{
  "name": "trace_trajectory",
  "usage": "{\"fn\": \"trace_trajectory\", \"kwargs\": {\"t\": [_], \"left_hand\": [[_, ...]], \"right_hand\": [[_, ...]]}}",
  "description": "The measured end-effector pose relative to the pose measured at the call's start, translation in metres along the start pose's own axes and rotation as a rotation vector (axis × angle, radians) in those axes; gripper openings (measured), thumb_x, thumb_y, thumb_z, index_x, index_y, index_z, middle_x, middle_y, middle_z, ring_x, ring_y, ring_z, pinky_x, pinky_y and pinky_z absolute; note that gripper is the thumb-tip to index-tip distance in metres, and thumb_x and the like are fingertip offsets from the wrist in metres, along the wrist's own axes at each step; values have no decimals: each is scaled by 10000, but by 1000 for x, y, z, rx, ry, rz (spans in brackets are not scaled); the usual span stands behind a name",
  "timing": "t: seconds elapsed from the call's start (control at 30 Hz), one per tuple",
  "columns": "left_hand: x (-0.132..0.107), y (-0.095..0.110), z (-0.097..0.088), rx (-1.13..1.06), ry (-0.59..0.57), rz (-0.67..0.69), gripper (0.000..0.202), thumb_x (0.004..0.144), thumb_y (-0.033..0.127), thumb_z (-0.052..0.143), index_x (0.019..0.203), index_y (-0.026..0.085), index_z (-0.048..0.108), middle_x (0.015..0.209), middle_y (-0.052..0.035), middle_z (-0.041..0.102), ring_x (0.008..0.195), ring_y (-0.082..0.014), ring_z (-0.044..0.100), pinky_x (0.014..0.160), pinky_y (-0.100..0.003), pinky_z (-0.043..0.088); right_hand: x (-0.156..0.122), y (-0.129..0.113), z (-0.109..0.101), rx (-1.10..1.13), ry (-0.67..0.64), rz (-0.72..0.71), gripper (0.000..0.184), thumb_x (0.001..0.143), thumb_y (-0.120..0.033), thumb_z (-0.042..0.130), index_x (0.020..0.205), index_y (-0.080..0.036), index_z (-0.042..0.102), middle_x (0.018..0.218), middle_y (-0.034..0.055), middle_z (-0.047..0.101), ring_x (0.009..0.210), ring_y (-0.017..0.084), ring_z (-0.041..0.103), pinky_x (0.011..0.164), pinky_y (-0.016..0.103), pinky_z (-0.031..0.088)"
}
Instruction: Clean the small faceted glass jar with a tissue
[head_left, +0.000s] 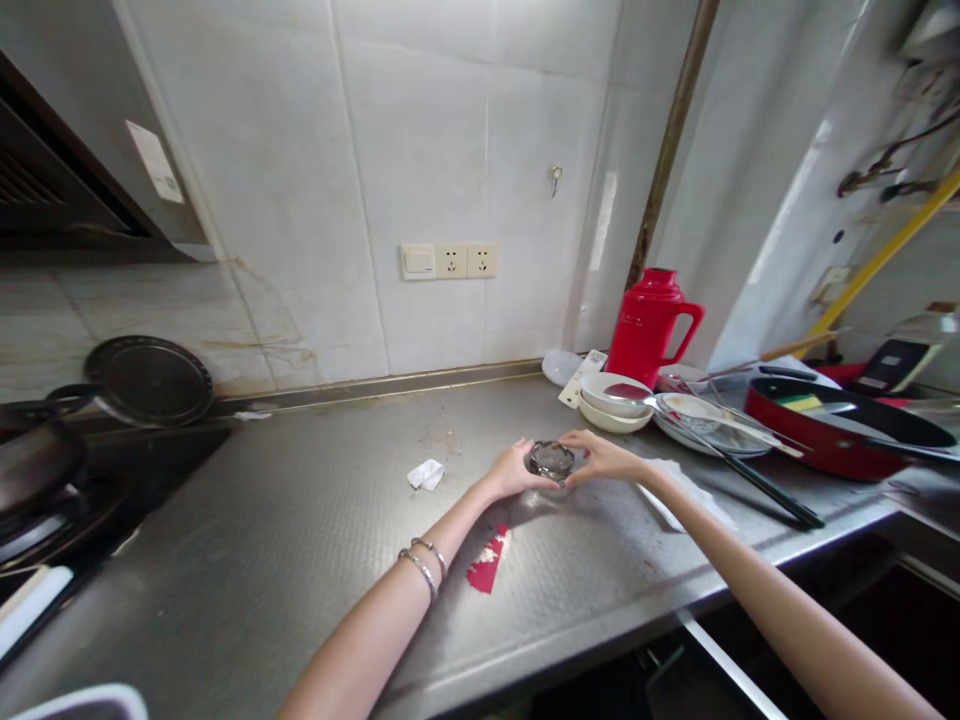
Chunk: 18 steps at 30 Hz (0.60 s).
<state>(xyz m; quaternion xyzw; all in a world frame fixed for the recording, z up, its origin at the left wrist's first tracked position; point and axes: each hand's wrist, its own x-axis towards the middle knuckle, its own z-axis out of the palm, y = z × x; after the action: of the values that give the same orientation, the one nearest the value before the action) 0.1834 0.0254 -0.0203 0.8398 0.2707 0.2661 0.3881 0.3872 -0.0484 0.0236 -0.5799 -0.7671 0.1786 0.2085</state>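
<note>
Both my hands meet over the steel counter [315, 540], holding a small clear crumpled thing [550, 460], glass or plastic wrap, I cannot tell which. My left hand [513, 470] curls round its left side, with two bangles on that wrist. My right hand [600, 457] pinches its right side. A red and white scrap [487, 562] lies on the counter under my left forearm.
A crumpled white paper [425, 474] lies left of my hands. Stacked white bowls [616, 400], a red thermos jug [649, 325], plates with chopsticks [757, 478] and a red pan [847, 428] crowd the right. A stove with a dark pot [37, 460] and lid [150, 380] stands left.
</note>
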Motion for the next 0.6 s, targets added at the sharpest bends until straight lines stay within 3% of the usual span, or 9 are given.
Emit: {"fn": "trace_trajectory", "kwargs": {"t": [0.4, 0.6], "left_hand": [[-1, -7, 8, 29, 5, 44, 826, 480, 518, 824, 1176, 143, 586, 1187, -138, 594, 1190, -332, 498, 1019, -425, 365], [-1, -9, 9, 43, 12, 59, 787, 472, 473, 843, 1155, 163, 603, 1193, -137, 604, 1265, -352, 431, 1036, -425, 350]], "right_hand": [[0, 25, 10, -35, -32, 53, 809, 551, -595, 749, 1251, -224, 585, 1139, 93, 522, 1053, 279, 487, 911, 374, 403], [1, 30, 14, -52, -45, 77, 794, 557, -599, 749, 1245, -239, 587, 1122, 85, 497, 1055, 273, 471, 935, 373, 392]]}}
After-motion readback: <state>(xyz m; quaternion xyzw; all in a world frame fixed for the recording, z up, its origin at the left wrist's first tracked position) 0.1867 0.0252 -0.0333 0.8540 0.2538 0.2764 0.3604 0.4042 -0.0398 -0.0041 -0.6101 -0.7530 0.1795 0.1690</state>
